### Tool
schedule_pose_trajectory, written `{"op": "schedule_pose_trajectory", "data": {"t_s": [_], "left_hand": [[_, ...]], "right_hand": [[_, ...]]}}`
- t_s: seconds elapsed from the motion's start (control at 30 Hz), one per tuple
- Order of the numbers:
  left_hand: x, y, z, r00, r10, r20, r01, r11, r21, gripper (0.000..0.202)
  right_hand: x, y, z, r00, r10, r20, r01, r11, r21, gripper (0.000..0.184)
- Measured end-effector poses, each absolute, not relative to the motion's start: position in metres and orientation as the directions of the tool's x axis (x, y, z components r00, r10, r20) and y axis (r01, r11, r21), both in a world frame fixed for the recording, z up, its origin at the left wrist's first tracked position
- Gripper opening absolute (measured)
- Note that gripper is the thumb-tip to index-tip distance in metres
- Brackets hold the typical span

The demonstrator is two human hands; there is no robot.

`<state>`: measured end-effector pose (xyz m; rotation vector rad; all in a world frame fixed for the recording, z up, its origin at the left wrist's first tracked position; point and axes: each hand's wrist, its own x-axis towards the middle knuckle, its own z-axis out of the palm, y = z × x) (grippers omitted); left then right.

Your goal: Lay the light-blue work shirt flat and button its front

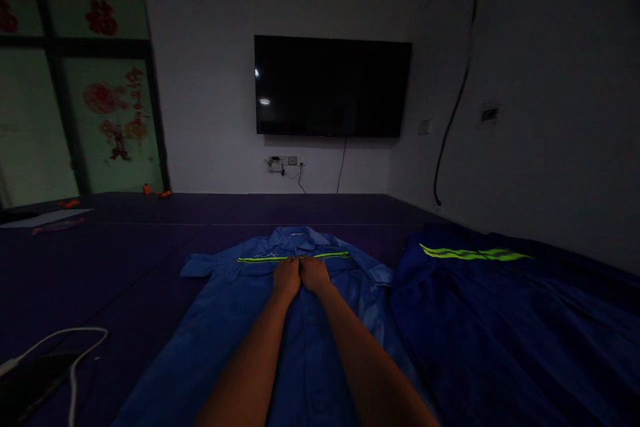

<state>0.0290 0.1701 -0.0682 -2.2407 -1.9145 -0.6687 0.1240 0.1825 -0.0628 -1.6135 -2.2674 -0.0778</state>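
Note:
A blue short-sleeved work shirt (pixel 235 320) lies spread out, front side up, with its collar away from me. A yellow-green reflective stripe crosses its chest. My left hand (pixel 287 277) and my right hand (pixel 315 273) meet side by side at the middle of that stripe, on the shirt's front opening. Both have their fingers curled in and pressed together on the cloth there. The fingertips are small and dim, and any button between them is hidden.
To the right lies a darker blue garment (pixel 480 307) with a reflective stripe. At the lower left are a white cable (pixel 75 373) and a dark flat object (pixel 37 383). Small orange things (pixel 164 194) sit near the door. A television (pixel 333 87) hangs on the far wall.

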Motion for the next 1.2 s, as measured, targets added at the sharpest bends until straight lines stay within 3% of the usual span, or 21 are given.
{"op": "schedule_pose_trajectory", "data": {"t_s": [1.2], "left_hand": [[0.021, 0.144, -0.066, 0.146, 0.938, 0.314, 0.895, -0.260, 0.363, 0.027]], "right_hand": [[0.122, 0.155, -0.064, -0.260, 0.925, 0.278, 0.939, 0.309, -0.149, 0.027]]}}
